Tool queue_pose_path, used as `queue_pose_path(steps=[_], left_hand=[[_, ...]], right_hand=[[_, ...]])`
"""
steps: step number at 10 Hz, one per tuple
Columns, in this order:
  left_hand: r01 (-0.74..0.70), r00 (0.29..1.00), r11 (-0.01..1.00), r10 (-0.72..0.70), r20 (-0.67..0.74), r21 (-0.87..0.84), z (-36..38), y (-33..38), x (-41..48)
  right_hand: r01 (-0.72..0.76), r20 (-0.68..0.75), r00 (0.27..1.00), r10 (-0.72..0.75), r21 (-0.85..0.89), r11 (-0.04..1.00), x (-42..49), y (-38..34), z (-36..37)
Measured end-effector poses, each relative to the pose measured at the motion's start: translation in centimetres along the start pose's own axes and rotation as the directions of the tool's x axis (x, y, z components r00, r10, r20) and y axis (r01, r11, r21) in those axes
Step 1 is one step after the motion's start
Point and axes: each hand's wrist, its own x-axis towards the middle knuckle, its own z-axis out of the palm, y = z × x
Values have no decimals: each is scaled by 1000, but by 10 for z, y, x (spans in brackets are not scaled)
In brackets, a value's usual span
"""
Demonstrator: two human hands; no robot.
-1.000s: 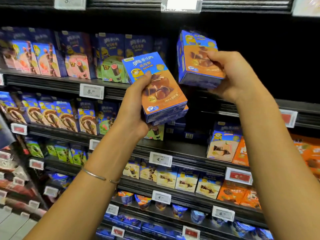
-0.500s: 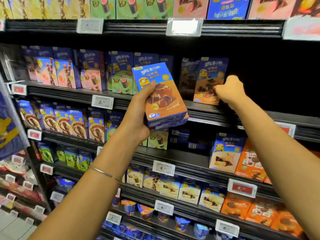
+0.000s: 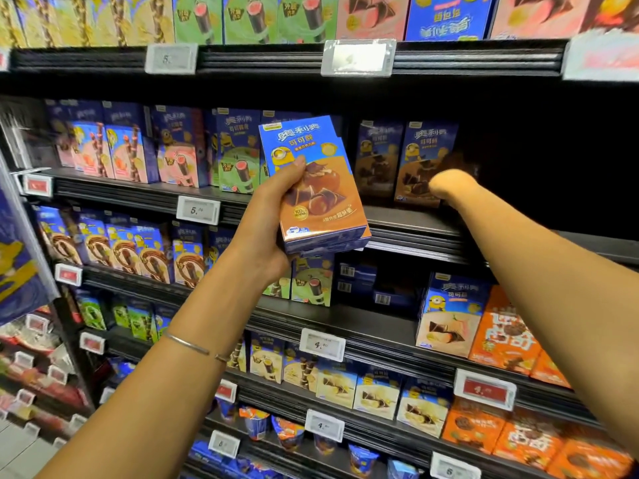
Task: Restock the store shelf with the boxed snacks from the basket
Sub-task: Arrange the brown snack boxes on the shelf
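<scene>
My left hand grips a blue and orange boxed snack by its left side and holds it tilted in front of the shelf. The edge of a second box shows right behind it. My right hand reaches deep into the dark shelf bay, against the right one of two matching boxes standing upright there. Its fingers are lost in shadow and blur. The other standing box is just to the left. No basket is in view.
Left of the bay stand green and pink snack boxes. Right of my right hand the bay is dark with no boxes visible. White price tags line the shelf edges. Lower shelves carry orange boxes and cream boxes.
My right hand has pushed its box further back into the bay, where it now stands upright beside another. The camera has tilted up. My left hand still holds its boxes.
</scene>
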Motion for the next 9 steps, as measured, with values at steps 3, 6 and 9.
queue_pose_path(steps=[3, 6, 9], left_hand=[[-4, 1000, 1000, 4, 10, -7, 6, -4, 3], [-81, 997, 996, 81, 12, 42, 18, -10, 13], [-280, 958, 934, 285, 11, 221, 48, -22, 31]], right_hand=[[-65, -123, 990, 62, -19, 998, 35, 3, 20], [-77, -81, 992, 100, 256, 964, 9, -12, 2], [47, 162, 929, -332, 840, 541, -166, -48, -26]])
